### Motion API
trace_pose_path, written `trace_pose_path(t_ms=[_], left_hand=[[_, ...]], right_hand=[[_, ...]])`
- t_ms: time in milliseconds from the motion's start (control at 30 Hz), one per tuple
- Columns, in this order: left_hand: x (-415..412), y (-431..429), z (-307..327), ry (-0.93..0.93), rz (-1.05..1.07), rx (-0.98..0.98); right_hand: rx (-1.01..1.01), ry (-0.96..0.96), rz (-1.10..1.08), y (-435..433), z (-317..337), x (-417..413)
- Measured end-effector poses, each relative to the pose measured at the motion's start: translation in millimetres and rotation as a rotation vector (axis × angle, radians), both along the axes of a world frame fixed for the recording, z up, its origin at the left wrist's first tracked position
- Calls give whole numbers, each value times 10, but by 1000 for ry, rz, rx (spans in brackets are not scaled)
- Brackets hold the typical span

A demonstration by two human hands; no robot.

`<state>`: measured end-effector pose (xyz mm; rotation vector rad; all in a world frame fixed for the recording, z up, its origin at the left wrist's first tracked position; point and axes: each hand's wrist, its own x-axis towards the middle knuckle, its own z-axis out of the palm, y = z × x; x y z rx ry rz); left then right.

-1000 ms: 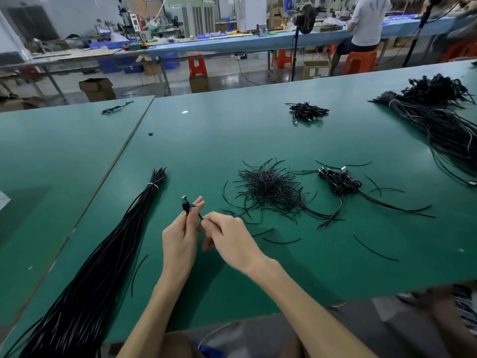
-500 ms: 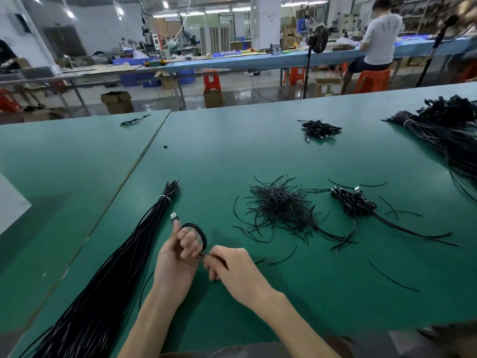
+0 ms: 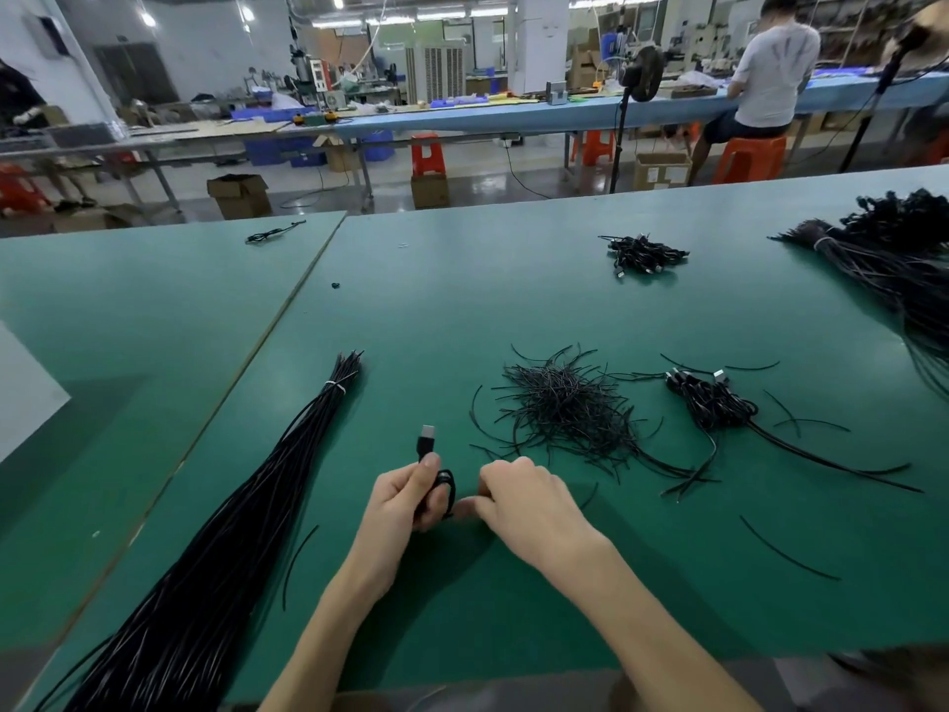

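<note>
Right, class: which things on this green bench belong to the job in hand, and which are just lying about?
Job in hand: USB cable gripped by the left hand; right hand beside its coil; pile of short ties; finished coils; long cable bundle.
Lying about: far cable heap; big bundle at right; stray cable on left table.
</note>
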<state>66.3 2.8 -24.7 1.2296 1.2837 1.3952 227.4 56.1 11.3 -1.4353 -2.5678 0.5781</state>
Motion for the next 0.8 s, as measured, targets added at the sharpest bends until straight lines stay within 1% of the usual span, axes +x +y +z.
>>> trace_pose_path(t_ms=[100, 200, 300, 400, 433, 500, 633, 700, 800], left_hand=[[62, 25, -48, 248, -38, 54], [100, 15, -105, 497, -30, 80], [109, 9, -132, 664, 13, 166], [147, 14, -148, 815, 104, 257], [153, 11, -154, 841, 120, 279], [143, 2, -151, 835, 151, 299], [138, -9, -123, 829, 186, 284], [136, -15, -127, 796, 188, 270], [119, -7, -109, 730, 222, 242]], right_hand=[[-131, 43, -90, 52, -5, 52], [-322, 188, -151, 113, -42, 91], [-528, 437, -205, 128, -36, 124], [-677, 776, -226, 123, 6, 149], [-711, 860, -229, 120, 24, 155], [-754, 934, -220, 92, 39, 158], [-800, 971, -184, 0, -18, 149], [-810, 1007, -169, -30, -68, 158], [-857, 1033, -85, -73, -139, 172]])
